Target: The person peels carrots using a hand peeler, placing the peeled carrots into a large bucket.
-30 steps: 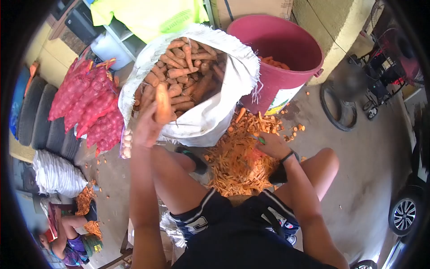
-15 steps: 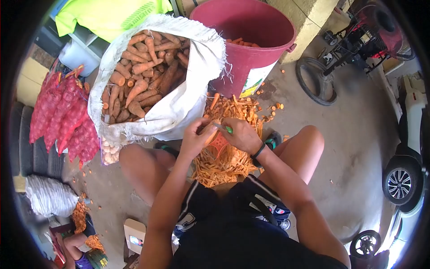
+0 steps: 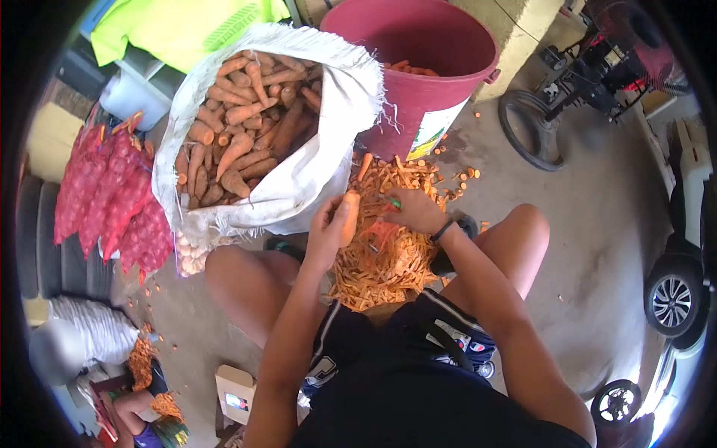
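Note:
A partly peeled orange carrot (image 3: pixel 349 218) is held upright in my left hand (image 3: pixel 328 230), over the left side of a heap of carrot peelings (image 3: pixel 381 272). To the right, my right hand (image 3: pixel 416 211) is closed around a small tool with a green part (image 3: pixel 395 202); its blade is too small to make out. Both hands are apart, above the heap between my legs. A red mesh piece (image 3: pixel 379 235) lies on the peelings under the hands. Another carrot (image 3: pixel 364 166) rests at the heap's far edge.
Unpeeled carrots fill a white sack (image 3: pixel 299 179) at the front left. Behind the heap stands a red bin (image 3: pixel 381 104) with carrots inside. Red mesh bags of onions (image 3: pixel 108 194) are at left, a fan (image 3: pixel 657 45) at upper right. Another person's legs (image 3: pixel 133 407) show at lower left.
My hands have moved apart: the left holds the carrot further left and more upright, while the right with the tool has moved right, away from it. The view has shifted slightly.

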